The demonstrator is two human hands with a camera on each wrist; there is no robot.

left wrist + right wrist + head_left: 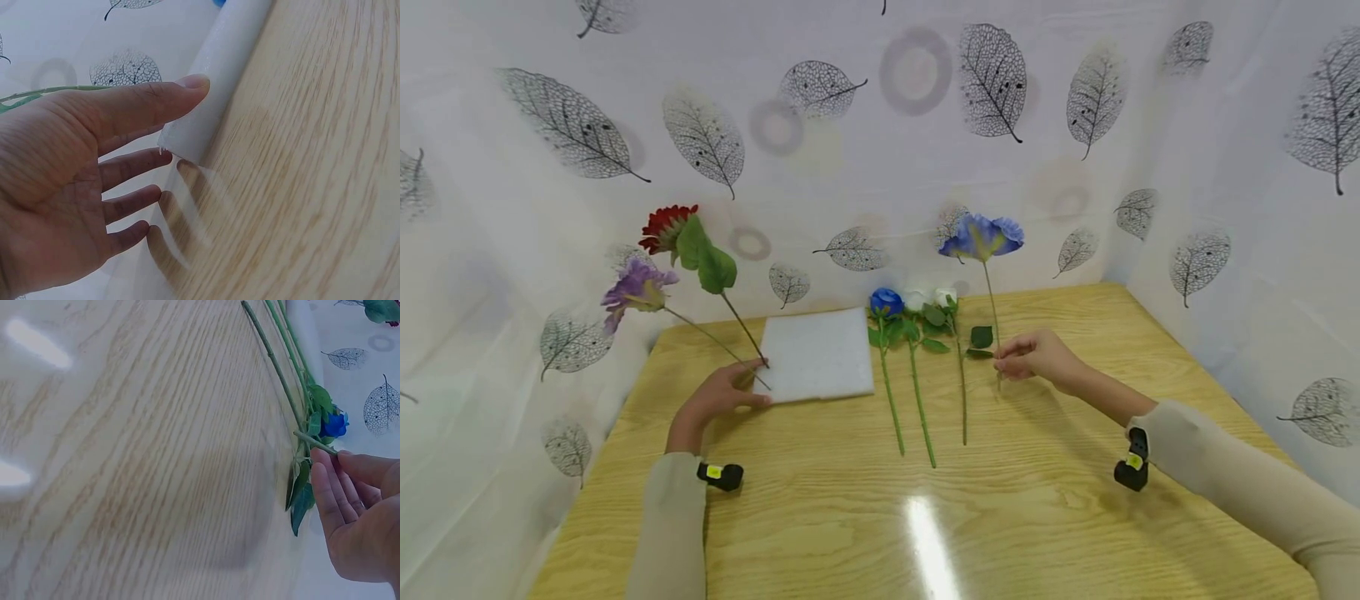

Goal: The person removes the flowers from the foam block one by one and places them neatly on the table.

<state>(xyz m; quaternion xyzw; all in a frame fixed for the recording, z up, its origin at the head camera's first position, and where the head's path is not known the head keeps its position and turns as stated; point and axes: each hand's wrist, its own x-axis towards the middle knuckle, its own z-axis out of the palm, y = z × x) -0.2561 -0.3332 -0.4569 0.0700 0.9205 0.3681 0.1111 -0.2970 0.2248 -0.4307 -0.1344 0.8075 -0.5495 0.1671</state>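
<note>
My left hand (721, 394) holds the left edge of a white foam block (820, 357), thumb at its near corner and other fingers along the side. Two artificial flowers stand in the block, leaning left: a red flower (664, 227) with green leaves and a purple flower (637, 288). Well to the right, my right hand (1043, 360) pinches the lower stem of a blue-violet flower (979, 239), held upright with its bloom on top. In the right wrist view the cut end of this stem (312, 441) sticks out past the fingertips.
Between the hands lie a blue rose (887, 302) and two white roses (946, 297), stems toward me. Loose-looking green leaves (981, 337) show near my right hand. Behind the wooden table (820, 517) hangs a leaf-print curtain (850, 167).
</note>
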